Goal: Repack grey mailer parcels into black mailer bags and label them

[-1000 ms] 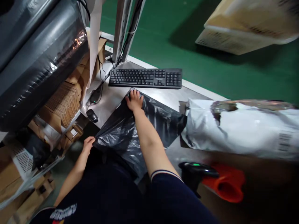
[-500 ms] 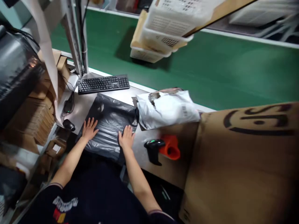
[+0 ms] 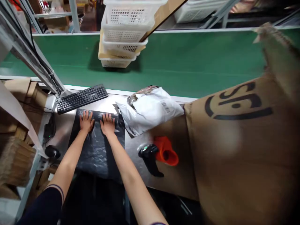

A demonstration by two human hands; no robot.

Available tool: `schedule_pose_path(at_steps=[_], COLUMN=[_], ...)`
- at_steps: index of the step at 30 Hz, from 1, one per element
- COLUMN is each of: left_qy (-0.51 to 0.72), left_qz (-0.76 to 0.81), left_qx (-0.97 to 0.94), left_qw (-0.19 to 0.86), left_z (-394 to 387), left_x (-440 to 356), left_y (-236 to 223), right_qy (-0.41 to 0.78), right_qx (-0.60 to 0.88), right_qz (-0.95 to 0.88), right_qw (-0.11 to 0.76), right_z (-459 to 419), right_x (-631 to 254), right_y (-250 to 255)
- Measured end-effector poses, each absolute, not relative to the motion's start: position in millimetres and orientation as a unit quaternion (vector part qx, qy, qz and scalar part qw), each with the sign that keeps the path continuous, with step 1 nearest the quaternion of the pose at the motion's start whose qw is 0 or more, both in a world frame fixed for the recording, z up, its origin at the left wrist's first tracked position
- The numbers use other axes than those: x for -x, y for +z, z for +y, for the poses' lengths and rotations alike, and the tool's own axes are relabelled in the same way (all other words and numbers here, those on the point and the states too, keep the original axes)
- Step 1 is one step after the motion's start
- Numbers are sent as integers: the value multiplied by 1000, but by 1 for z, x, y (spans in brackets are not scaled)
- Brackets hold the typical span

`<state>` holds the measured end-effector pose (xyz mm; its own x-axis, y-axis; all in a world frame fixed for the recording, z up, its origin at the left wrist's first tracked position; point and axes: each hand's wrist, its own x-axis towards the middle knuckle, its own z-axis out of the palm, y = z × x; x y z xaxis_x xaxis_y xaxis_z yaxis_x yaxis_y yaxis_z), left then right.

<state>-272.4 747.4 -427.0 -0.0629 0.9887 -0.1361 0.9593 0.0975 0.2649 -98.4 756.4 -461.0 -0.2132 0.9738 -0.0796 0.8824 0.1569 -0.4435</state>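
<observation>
Gripping nothing, my left hand and right hand have slid forward to the black plastic's far edge, leaving it, I judge, flatter.

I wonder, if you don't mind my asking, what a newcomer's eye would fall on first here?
Probably the large cardboard box with bold black print, filling much of the right side. Next, perhaps, the bright orange holder on the worktop just left of it, beside a black scanner. Left of centre, the left hand and right hand rest palm-down, fingers spread, on a black plastic bag.
</observation>
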Motion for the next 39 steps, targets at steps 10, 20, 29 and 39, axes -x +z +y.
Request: schedule_pose_path(at_steps=[10, 20, 29, 39], left_qy=[11, 26, 17, -27], left_qz=[749, 604, 376, 782], left_qx=[-652, -792, -918, -617], left_qw=[115, 87, 128, 87], left_z=[743, 800, 848, 642], left_x=[300, 211, 172, 290], left_y=[-442, -460, -438, -422], right_qy=[226, 119, 167, 216], right_qx=[629, 757, 826, 760], right_qz=[-722, -632, -534, -608], right_qw=[181, 113, 68, 80], right_z=[772, 767, 665, 619], right_x=[-68, -79, 23, 31], right_y=[-495, -466, -480, -454])
